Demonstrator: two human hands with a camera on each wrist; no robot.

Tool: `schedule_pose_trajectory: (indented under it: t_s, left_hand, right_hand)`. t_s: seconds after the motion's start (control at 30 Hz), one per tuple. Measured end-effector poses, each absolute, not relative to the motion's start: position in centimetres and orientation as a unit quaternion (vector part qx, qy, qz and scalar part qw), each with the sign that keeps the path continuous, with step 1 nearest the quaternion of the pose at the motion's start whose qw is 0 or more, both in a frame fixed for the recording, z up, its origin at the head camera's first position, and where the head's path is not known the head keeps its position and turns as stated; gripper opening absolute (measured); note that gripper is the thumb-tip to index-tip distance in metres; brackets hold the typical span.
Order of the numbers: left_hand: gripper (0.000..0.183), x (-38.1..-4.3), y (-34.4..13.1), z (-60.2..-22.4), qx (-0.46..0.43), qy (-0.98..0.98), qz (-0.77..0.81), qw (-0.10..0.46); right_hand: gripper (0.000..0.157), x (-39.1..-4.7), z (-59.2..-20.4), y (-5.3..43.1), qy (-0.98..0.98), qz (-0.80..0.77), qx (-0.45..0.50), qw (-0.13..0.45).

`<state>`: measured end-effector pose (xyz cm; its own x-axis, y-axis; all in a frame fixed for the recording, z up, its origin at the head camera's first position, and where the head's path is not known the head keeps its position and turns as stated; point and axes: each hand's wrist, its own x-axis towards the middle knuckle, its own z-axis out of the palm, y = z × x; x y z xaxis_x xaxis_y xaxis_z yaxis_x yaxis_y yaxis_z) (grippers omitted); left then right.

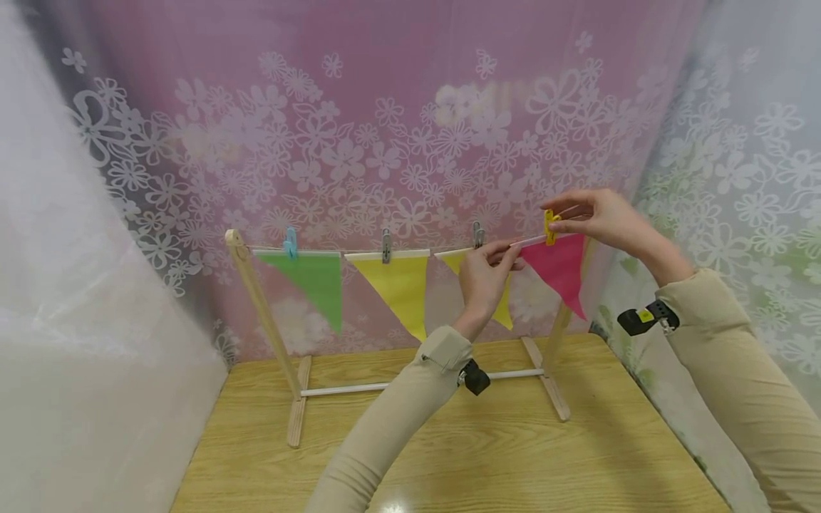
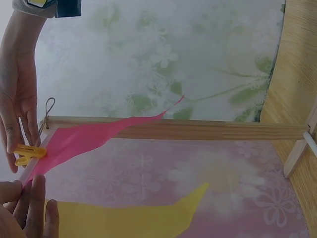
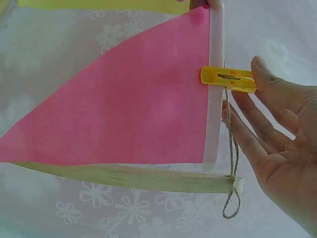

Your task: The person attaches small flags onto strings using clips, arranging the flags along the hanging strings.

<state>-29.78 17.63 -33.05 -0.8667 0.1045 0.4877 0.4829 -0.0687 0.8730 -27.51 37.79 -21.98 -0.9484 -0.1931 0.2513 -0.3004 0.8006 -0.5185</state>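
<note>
A yellow clothespin sits across the white top edge of a pink pennant, near the right end of a string. My right hand has its thumb and fingers about the clothespin's handle end. With thumb and fingertips, my left hand pinches the pennant's upper left corner. In the right wrist view the clothespin straddles the white band, and twine runs behind it. Left of my hands hang a yellow pennant, partly hidden by my left hand, another yellow pennant and a green pennant.
Wooden posts carry the string, joined low down by a white rod. Blue and grey clothespins hold the other pennants. The stand is on a wood-grain table, before a flowered curtain. A twine loop hangs at the right post.
</note>
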Motion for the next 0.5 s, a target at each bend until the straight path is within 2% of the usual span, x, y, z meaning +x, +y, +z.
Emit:
schedule_pose_trajectory:
  t_s: [0.5]
  left_hand:
    - [0.019, -28.2, 16.5, -33.3, -0.217, -0.677, -0.688, 0.145]
  right_hand:
    - [0.049, -25.5, -22.7, 37.1, -0.927, 0.321, 0.135, 0.143]
